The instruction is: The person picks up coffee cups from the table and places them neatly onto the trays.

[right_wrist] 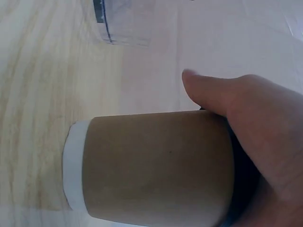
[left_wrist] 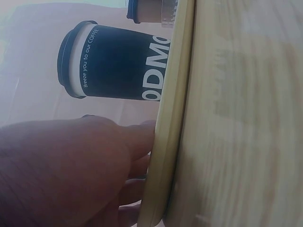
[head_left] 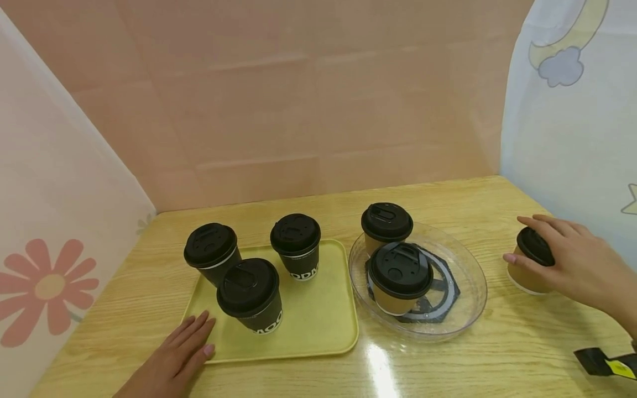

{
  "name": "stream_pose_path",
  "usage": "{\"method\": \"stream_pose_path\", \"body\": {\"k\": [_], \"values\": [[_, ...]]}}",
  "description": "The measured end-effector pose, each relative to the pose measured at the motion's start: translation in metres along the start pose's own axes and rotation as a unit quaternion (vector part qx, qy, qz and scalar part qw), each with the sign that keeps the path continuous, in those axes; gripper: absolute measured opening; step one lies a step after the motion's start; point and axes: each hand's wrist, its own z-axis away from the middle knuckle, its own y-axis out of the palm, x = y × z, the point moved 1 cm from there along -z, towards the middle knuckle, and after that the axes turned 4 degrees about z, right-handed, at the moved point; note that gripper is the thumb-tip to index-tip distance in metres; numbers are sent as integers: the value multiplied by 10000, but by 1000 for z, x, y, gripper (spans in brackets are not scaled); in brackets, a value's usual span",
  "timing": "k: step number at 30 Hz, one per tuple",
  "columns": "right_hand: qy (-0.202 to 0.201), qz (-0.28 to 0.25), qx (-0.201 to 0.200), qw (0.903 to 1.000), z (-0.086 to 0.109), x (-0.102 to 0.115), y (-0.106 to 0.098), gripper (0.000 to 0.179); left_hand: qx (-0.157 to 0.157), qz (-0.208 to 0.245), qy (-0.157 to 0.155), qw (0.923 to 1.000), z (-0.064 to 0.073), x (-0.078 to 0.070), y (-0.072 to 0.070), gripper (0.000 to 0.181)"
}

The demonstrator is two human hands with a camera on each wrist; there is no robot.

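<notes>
My right hand [head_left: 572, 260] reaches over a brown paper coffee cup [head_left: 527, 273] with a black lid, upright on the table at the far right. Its thumb and fingers stand spread on either side of the lid; in the right wrist view the thumb [right_wrist: 208, 90] is straight and its tip stands off the brown cup wall [right_wrist: 161, 165]. My left hand [head_left: 179, 354] lies by the near left corner of a yellow tray [head_left: 323, 326], its fingers extended over the rim. On this tray stand three black lettered cups, the nearest cup [head_left: 251, 298] close to that hand.
A clear round dish [head_left: 463, 298] sits right of the tray, holding two brown cups: a front cup [head_left: 398, 282] and a rear cup [head_left: 385, 221]. A black strap with a yellow label [head_left: 619, 368] shows at lower right. Fabric walls [head_left: 323, 110] enclose the wooden table.
</notes>
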Motion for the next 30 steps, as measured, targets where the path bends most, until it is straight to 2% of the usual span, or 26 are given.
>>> {"method": "stream_pose_path", "body": {"k": [9, 13, 17, 21, 24, 30], "values": [[-170, -61, -258, 9995, 3, -2, 0, 62, -451, -113, 458, 9979, 0, -8, -4, 48], [-188, -86, -281, 9994, 4, 0, 0, 62, -619, -252, 286, 9974, 1, -9, -9, 55], [-292, -77, -345, 9989, 4, 2, 1, 61, -1008, -502, 275, 9933, 5, -10, -20, 64], [-320, -33, -366, 9988, 4, 3, 2, 61, -1678, -776, 713, 9802, 7, -18, -37, 71], [-254, -48, -307, 9992, 4, 4, 1, 61, -2040, -855, 1102, 9690, 7, -35, -50, 74], [-215, -87, -280, 9993, 2, 4, -2, 61, -2284, -934, 1948, 9493, -2, -81, -68, 61]]}}
